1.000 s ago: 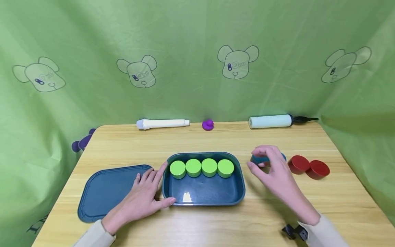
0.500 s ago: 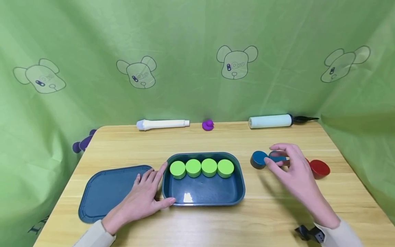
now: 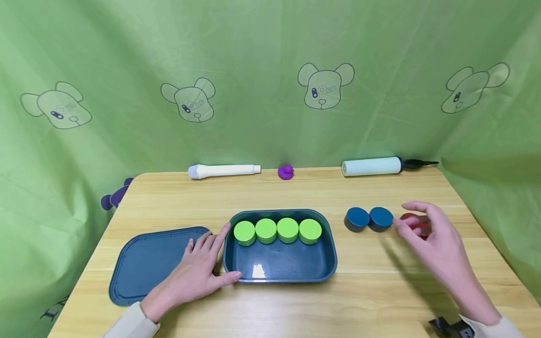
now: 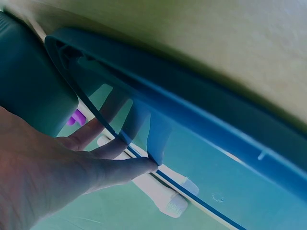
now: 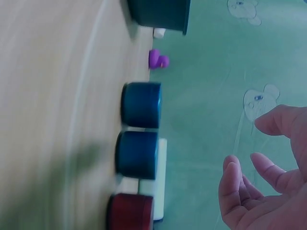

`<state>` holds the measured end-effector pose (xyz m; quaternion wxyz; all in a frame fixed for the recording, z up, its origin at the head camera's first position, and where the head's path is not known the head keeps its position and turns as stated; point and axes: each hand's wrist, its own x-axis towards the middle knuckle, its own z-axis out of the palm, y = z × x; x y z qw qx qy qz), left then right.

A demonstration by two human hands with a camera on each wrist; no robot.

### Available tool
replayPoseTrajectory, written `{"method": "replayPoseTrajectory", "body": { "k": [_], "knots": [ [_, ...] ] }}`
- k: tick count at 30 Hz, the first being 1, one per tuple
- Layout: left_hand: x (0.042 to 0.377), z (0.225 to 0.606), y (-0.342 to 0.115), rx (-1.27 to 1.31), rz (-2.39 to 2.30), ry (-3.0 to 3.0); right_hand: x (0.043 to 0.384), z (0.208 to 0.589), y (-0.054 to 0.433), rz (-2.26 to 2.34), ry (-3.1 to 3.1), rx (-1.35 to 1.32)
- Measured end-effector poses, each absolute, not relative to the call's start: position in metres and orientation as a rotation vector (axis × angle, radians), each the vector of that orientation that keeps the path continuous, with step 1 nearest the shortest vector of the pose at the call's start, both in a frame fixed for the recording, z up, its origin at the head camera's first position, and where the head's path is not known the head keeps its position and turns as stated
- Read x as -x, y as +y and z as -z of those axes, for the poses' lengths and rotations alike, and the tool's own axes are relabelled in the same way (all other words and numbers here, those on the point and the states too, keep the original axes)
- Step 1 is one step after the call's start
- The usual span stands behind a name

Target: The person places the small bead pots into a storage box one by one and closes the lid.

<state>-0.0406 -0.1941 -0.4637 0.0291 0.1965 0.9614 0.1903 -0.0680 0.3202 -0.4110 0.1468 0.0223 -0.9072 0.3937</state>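
Note:
A dark blue rectangular box [image 3: 280,280] holds several green cylinders [image 3: 266,230] in a row along its far side. My left hand [image 3: 198,270] rests at the box's left end, thumb and index finger touching its rim, while its other fingers lie over the blue lid [image 3: 145,267]. To the right, my right hand [image 3: 441,246] hovers with its fingers bent and spread apart, nothing between them. Beneath it a red cylinder [image 3: 410,216] is mostly covered in the head view. Two blue cylinders [image 3: 357,219] stand just left of that hand, and the right wrist view shows them beside a red cylinder [image 5: 129,212].
Along the table's back edge lie a white microphone-shaped object [image 3: 224,171], a purple duck [image 3: 286,172] and a pale blue hand pump [image 3: 373,166] with a black nozzle. A green curtain [image 3: 262,117] hangs behind the table [image 3: 296,305].
My right hand has moved rightward, from above the blue cylinders to over the red ones, uncovering the blue pair. The left hand and the box have stayed put.

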Motion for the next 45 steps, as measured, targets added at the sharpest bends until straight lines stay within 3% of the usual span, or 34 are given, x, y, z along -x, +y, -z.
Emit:
{"method": "replayPoseTrajectory", "body": {
  "k": [34,45],
  "knots": [
    [0.04,0.464,-0.193,-0.604,-0.58,2.978,0.072,0.458,0.416,-0.916,-2.737,0.078],
    [0.041,0.465,-0.195,-0.597,-0.583,2.966,0.087,0.471,0.434,-0.837,-2.833,-0.037]
  ]
}}
